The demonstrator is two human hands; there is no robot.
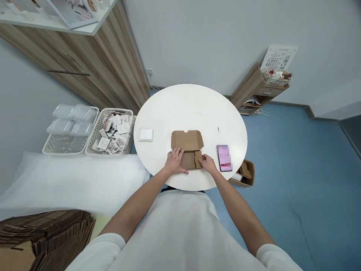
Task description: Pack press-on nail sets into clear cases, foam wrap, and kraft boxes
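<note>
On the round white table (188,109) lies a brown cardboard box (186,141), its lid spread flat toward the far side. My left hand (174,162) rests on the box's left side with fingers apart and the thumb along the near edge. At the right end, my right hand (207,163) pinches a folded cardboard side flap (197,159) of the same box. The bare inside of the box shows between my hands.
A white padded packet (146,134) lies left on the table, a phone (224,158) right. White baskets hold printed cards (113,131) and clear plastic packs (72,118). White sheeting (70,180) and stacked cardboard (50,237) are at left. A carton (248,182) stands below right.
</note>
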